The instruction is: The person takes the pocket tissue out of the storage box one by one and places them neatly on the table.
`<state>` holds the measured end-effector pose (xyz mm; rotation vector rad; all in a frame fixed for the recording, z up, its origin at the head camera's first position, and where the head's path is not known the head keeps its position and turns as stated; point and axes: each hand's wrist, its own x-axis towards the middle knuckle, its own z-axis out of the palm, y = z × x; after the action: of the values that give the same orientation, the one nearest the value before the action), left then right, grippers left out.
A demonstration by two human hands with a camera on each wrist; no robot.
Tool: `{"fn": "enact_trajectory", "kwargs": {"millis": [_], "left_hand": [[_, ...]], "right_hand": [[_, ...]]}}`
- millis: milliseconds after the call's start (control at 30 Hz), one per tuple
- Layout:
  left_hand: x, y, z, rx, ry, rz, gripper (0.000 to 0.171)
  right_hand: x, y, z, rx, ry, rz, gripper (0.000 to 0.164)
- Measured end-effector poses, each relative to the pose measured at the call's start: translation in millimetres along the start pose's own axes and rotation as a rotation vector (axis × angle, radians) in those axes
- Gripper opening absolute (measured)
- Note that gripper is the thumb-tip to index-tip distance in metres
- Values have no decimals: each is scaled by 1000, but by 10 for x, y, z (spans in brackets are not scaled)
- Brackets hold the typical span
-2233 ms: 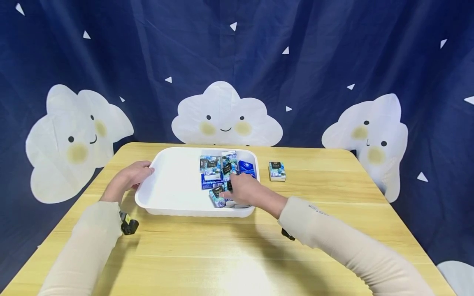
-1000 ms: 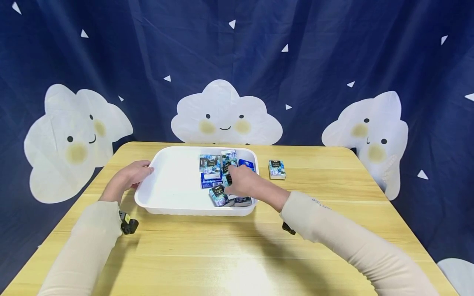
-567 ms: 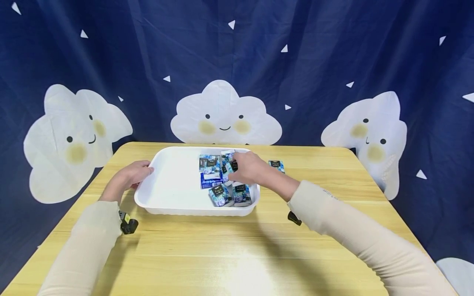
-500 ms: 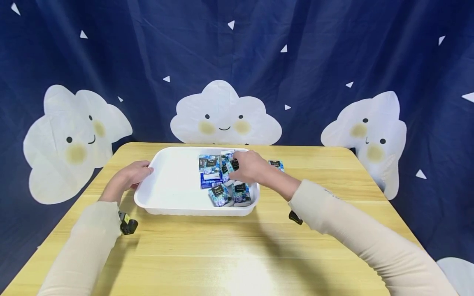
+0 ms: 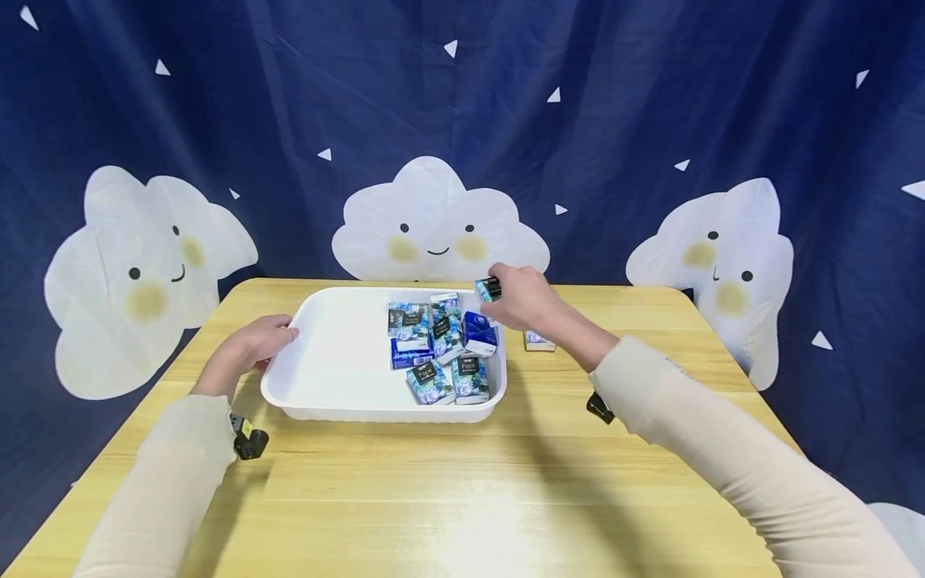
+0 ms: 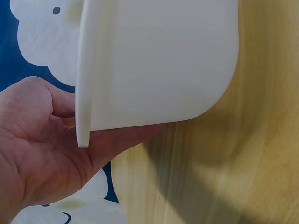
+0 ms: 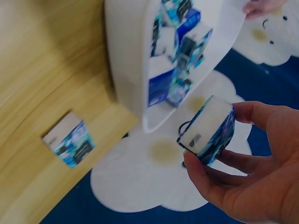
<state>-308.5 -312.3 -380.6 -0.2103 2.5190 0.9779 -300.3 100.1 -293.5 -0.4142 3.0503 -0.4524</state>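
Note:
My left hand [image 5: 266, 339] grips the left end of a white plastic tray [image 5: 328, 365]; in the left wrist view its thumb lies at the rim and its fingers reach under the tray wall [image 6: 163, 60]. My right hand [image 5: 526, 299] pinches a small blue floral tissue pack [image 5: 486, 290] above the tray's far right corner. The right wrist view shows that pack [image 7: 208, 130] between thumb and fingertips, its white side facing the camera. Several more tissue packs [image 5: 431, 383], floral or plain blue like the one [image 5: 478, 335] at the right wall, lie jumbled in the tray's right half.
One more floral tissue pack [image 5: 539, 342] lies on the wooden table [image 5: 405, 498] right of the tray, partly hidden by my right hand in the head view. A dark blue curtain [image 5: 289, 120] with white clouds hangs behind the table's far edge.
My right hand has picked a floral tissue pack out of the pile and lifted it up, rightward and away toward the far corner. My left hand and the tray stay put.

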Motion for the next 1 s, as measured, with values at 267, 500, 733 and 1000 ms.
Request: {"fn": "enact_trajectory", "kwargs": {"millis": [267,500,733,1000], "left_hand": [[-12,12,-6,1,-2,12,57],[4,0,6,0,-8,3,57],[19,-3,9,7,-3,0,58],[31,-6,10,16,4,-6,58]], "right_hand": [[57,362,-14,22,62,71,60],[104,710,12,34,64,152,67],[97,988,77,41,58,201,66],[126,1197,265,53,63,221,68]]}}
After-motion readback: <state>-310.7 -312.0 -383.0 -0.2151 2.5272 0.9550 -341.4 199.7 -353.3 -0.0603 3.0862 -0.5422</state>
